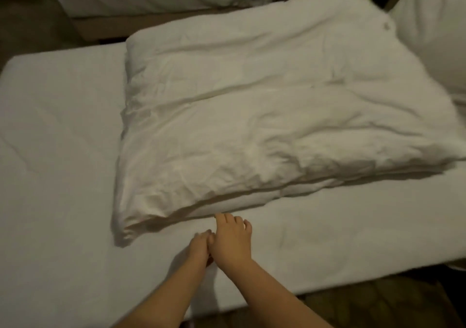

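Both hands are low over the bed (58, 151), side by side and touching. Right hand (232, 240) is palm down, fingers stretched and spread, tips just at the duvet (264, 106)'s near edge. Left hand (200, 248) tucks against it, half hidden, so I can't tell whether it's open or curled. Neither grips anything. Folded duvet lies mid-bed, long axis running left to right, right end skewed farther away, layered edge facing the person. Pillow (433, 37) sits just past its right end.
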`<state>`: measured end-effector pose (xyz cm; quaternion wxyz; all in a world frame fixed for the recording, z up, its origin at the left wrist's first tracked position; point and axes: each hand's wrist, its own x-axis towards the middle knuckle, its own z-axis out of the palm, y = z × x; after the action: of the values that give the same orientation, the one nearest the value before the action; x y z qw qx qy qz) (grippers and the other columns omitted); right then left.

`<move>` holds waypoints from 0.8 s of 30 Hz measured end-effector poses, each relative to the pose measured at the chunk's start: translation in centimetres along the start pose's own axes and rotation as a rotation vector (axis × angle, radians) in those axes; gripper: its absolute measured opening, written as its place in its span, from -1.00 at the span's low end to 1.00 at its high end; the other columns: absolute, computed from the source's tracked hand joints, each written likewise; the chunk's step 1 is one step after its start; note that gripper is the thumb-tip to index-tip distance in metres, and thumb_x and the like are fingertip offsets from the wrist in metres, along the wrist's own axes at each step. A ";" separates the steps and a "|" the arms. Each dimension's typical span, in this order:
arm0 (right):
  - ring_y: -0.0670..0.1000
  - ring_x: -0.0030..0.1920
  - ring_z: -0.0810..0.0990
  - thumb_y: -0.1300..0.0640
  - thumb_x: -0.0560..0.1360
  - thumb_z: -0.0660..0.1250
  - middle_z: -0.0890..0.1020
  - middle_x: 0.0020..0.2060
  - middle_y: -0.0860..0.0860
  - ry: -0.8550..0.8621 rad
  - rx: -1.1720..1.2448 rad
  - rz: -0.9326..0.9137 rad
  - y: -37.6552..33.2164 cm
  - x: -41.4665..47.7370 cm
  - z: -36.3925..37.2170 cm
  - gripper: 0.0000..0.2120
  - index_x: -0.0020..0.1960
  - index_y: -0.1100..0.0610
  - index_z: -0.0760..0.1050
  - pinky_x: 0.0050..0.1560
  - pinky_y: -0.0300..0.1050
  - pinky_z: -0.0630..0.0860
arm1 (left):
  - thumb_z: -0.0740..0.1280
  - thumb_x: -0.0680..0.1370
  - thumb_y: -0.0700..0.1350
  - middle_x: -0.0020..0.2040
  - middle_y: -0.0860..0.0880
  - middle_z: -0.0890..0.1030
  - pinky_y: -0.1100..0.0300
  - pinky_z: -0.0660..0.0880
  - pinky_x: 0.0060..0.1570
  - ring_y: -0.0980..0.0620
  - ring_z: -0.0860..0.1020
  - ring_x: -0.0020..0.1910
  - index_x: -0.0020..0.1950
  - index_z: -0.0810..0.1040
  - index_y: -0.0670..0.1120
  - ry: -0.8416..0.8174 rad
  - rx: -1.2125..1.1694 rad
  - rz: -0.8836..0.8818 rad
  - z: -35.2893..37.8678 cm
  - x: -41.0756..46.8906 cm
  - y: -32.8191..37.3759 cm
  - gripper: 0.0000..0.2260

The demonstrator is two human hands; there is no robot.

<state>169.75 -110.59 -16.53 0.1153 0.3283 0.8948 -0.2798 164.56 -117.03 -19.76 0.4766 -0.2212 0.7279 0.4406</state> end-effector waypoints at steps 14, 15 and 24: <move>0.03 0.33 0.39 0.01 0.60 0.14 0.42 0.37 -0.02 0.110 0.214 0.468 31.7 -3.3 -18.5 -0.56 0.46 0.01 0.24 0.31 -0.03 0.29 | 0.23 0.61 -0.04 0.04 -0.08 0.58 0.13 0.47 -0.18 -0.03 0.57 -0.03 0.28 0.42 -0.13 -0.334 -0.044 0.162 34.4 -9.0 3.4 -0.72; 0.02 0.33 0.39 0.00 0.60 0.13 0.42 0.37 -0.03 0.110 0.250 0.488 32.8 -2.7 -19.1 -0.56 0.46 0.01 0.23 0.31 -0.03 0.28 | 0.23 0.61 -0.01 0.08 -0.08 0.56 0.11 0.48 -0.14 -0.02 0.56 -0.02 0.31 0.40 -0.12 -0.340 -0.041 0.168 36.1 -8.7 4.4 -0.68; 0.15 0.26 0.48 -0.15 0.58 0.15 0.50 0.29 0.08 0.213 0.774 0.745 46.9 6.2 -26.9 -0.49 0.41 0.13 0.28 0.26 0.01 0.40 | 0.26 0.48 0.30 0.37 -0.11 0.41 -0.04 0.35 0.22 -0.09 0.39 0.36 0.42 0.34 -0.06 -0.325 -0.510 -0.180 48.4 -2.9 12.6 -0.37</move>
<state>195.08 -62.37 -16.87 -0.0139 0.6681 0.5564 -0.4938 180.64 -69.57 -19.38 0.5532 -0.3238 0.4856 0.5944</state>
